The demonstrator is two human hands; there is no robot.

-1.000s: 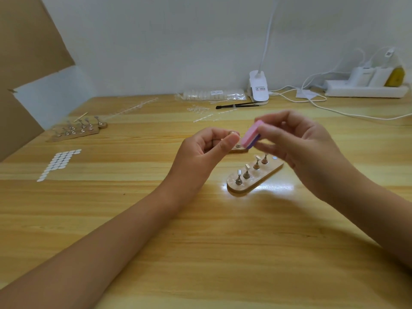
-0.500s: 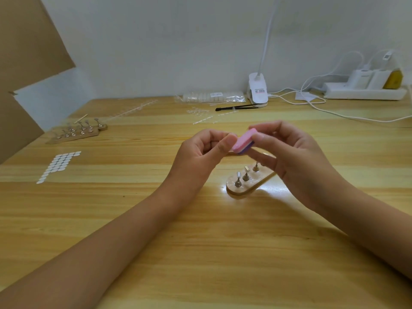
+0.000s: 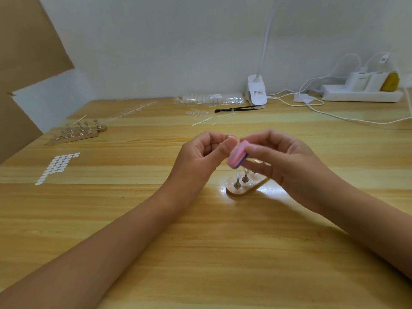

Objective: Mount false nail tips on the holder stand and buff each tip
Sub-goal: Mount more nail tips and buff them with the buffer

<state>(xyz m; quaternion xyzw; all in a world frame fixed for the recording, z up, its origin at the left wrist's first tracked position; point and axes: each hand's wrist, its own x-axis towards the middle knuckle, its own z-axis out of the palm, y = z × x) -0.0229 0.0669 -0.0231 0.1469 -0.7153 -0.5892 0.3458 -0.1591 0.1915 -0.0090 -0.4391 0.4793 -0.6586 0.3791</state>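
My right hand grips a small pink and purple buffer block between thumb and fingers, held in the air at the table's middle. My left hand is closed beside it, pinching a small clear nail tip on a holder peg, mostly hidden by the fingers. The block's face rests against the left thumb's end. Below both hands an oval wooden holder stand lies on the table with metal pegs standing up; my right hand covers its far end.
Two more wooden stands with pegs lie at the far left. A sheet of white adhesive dots is nearer left. Clear nail tip strips, a bag, a black brush, a lamp clip and a power strip line the back.
Both hands have sunk lower and a little closer together. The buffer block has slid down along the left thumb and now tilts downward. More of the stand is hidden by my right hand.
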